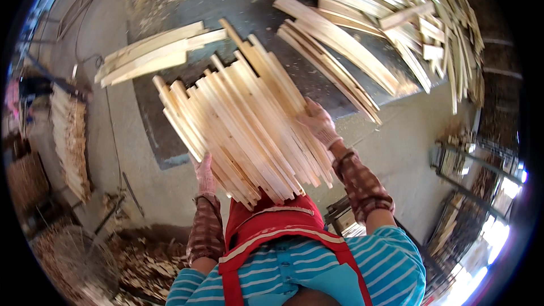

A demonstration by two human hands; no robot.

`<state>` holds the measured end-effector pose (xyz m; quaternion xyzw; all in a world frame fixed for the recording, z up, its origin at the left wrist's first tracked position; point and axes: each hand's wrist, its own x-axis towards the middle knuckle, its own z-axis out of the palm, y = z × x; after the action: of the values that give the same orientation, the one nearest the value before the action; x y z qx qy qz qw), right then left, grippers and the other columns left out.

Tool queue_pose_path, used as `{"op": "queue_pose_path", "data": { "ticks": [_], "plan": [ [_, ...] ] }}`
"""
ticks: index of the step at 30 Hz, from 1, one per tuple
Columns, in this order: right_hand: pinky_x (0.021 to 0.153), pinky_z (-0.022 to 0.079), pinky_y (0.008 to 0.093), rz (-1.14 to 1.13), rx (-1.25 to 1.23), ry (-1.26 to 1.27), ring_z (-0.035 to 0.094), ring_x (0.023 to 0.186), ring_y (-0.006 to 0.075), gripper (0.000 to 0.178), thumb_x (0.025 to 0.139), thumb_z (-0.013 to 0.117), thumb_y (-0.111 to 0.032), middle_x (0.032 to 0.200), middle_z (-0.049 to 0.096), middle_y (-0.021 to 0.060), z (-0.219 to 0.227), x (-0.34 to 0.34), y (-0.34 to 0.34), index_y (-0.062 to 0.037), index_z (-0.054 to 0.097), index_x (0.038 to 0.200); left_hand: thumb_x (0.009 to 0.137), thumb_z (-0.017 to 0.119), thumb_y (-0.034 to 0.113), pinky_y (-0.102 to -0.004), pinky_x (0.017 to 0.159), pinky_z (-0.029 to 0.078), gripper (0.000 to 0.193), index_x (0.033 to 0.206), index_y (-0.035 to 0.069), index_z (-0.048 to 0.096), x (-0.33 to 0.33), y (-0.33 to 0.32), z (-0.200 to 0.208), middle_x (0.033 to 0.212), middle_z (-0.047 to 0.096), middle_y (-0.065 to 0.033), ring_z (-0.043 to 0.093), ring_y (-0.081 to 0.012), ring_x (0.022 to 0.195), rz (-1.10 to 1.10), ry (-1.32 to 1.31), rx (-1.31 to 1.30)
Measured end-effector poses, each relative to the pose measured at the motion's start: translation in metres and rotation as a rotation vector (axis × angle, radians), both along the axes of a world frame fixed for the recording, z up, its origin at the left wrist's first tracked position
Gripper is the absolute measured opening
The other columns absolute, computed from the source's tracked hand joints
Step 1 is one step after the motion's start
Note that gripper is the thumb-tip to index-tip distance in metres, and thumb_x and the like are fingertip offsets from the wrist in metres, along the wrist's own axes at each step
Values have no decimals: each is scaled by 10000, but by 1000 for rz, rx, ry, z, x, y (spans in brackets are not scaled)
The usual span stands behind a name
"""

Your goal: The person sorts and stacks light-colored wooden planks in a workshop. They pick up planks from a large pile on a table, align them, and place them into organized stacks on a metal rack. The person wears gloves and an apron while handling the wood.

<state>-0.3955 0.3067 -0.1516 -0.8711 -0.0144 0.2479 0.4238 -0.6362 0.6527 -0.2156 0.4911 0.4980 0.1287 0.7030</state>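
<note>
A wide bundle of pale wooden strips (249, 119) lies side by side in front of my red apron, with uneven ends at the far side. My gloved left hand (205, 174) presses against the bundle's left edge near its close end. On the opposite edge my gloved right hand (318, 123) grips the outer strips. Both hands squeeze the stack between them; the fingers beneath are partly hidden. The near ends of the strips rest close to or against my apron (272, 218).
A dark worktable (164, 136) lies under and beyond the bundle. Several loose boards (153, 54) lie at its left, and a large heap of boards (362, 17) covers the far right. Wood scraps (153, 255) pile up at the lower left, near a round fan (85, 258). A metal rack (476, 164) stands at right.
</note>
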Motion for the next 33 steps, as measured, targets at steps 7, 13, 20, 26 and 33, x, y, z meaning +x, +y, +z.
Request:
{"op": "queue_pose_path", "data": {
  "ticks": [7, 13, 20, 26, 33],
  "plan": [
    [812, 551, 343, -1, -1, 272, 696, 922, 206, 575, 804, 801, -333, 1006, 729, 141, -18, -30, -5, 27, 591, 1200, 874, 784, 147, -370, 982, 522, 836, 1548, 107, 291, -29, 13, 24, 1291, 619, -108, 632, -241, 1099, -82, -54, -141],
    [709, 564, 341, -48, 10, 277, 680, 833, 181, 556, 776, 842, -271, 951, 713, 126, -33, -34, -5, 8, 546, 1155, 864, 780, 221, -405, 1037, 488, 701, 1451, 103, 415, -45, 13, 3, 1279, 605, -124, 583, -248, 1191, 42, 71, -292],
    [712, 586, 342, -145, 246, 284, 634, 902, 201, 503, 786, 798, -26, 1078, 642, 116, -101, -48, -41, -14, 493, 1185, 888, 767, 354, -383, 1123, 417, 615, 1340, -33, 613, -56, 28, -17, 1383, 610, -151, 553, -238, 1291, -308, 67, -250],
    [693, 573, 292, -190, 340, 246, 648, 881, 205, 869, 740, 874, -130, 1152, 635, 121, -63, -61, -50, -12, 400, 1459, 842, 802, 379, -349, 1033, 463, 629, 1277, -48, 648, -43, 25, 21, 1204, 696, -117, 634, -207, 1125, -249, 170, -326],
    [810, 547, 301, -122, 355, 42, 646, 976, 226, 955, 726, 884, -235, 1218, 631, 144, 33, -68, 18, 27, 381, 1495, 832, 806, 320, -322, 954, 482, 494, 1209, 19, 699, -41, 77, 69, 1100, 696, -54, 625, -153, 1025, -191, -27, -262]
  ]
}}
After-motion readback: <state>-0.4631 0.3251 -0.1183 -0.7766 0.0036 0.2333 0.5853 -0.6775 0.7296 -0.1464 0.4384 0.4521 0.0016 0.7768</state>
